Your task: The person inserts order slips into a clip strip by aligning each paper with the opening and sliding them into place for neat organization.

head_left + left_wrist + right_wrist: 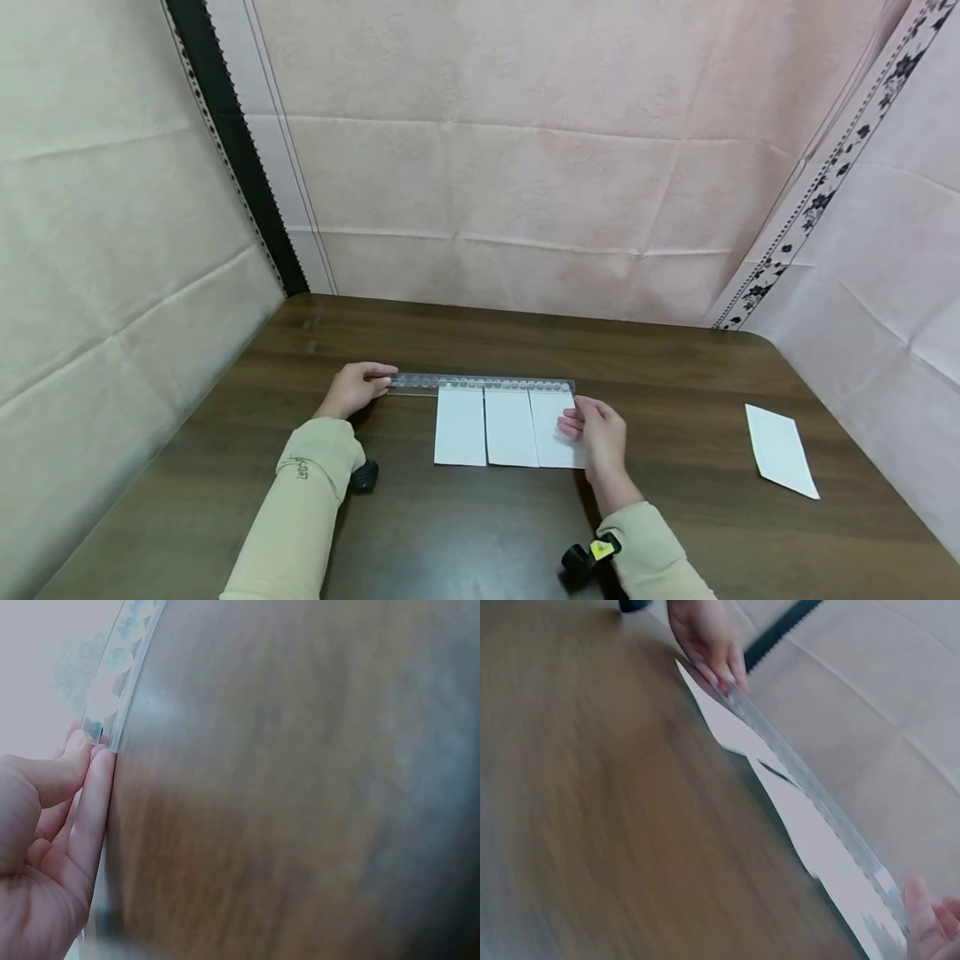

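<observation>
A clear ruler (480,382) with a row of round shapes lies crosswise on the brown table. My left hand (358,388) pinches its left end between thumb and fingers, seen close up in the left wrist view. Side by side under the ruler's near edge are three white paper slips: the left (461,427), the middle (512,427) and the right (553,429). My right hand (603,437) is at the ruler's right end, its bent fingers overlapping the right slip. I cannot tell whether these fingers grip anything.
A separate white paper (782,452) lies toward the table's right side. Pale patterned cloth (487,183) hangs behind the table (420,533) and along both sides. Each wrist wears a black camera (365,477).
</observation>
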Available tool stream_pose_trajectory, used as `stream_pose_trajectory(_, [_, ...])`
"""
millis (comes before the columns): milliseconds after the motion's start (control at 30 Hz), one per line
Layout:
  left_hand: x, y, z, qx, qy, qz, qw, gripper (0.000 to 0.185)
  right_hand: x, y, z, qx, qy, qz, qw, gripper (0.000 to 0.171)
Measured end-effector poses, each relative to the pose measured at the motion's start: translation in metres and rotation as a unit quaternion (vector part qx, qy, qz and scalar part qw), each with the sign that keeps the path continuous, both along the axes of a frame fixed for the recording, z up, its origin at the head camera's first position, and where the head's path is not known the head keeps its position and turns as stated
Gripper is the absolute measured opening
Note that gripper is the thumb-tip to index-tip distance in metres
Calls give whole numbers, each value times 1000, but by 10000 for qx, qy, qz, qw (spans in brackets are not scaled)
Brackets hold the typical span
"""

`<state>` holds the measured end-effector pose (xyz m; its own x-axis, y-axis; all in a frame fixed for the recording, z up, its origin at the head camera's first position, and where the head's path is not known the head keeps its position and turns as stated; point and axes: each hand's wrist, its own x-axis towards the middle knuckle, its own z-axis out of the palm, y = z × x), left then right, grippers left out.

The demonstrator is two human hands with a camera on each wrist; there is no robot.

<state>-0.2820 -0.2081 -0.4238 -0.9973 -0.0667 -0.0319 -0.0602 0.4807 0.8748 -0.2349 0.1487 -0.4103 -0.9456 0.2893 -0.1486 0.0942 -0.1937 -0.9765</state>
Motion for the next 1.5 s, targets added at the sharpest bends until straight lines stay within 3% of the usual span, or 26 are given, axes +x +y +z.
stream_pose_trajectory(267, [1, 0, 0, -23, 29, 3, 10000, 24, -2, 46, -2, -153, 179, -550, 9982, 32])
stream_pose_trajectory(533, [1, 1, 0, -93, 42, 24, 9999, 24, 0, 85, 6, -470, 182, -956, 9941, 12])
stream_pose_trajectory(900, [4, 2, 1, -40, 156, -83, 9998, 22, 1, 130, 12, -802, 119, -1410, 9867, 10])
stream_pose_trajectory(1100, [3, 3, 1, 35, 69, -31, 10000, 24, 2, 154, 10, -706, 195, -1672, 9832, 9])
stream_pose_trajectory(1233, [2, 2, 1, 27, 58, -27, 10000, 24, 4, 168, 7, -302, 255, -1929, 9804, 12])
stream_pose_trajectory(1333, [2, 2, 2, 15, 30, -14, 10000, 24, 6, 178, 3, 515, 106, -2162, 9749, 7])
stream_pose_trajectory(1500, [3, 2, 3, 4, 9, 3, 10000, 24, 9, 198, -4, 1979, -291, -2697, 9419, 9])
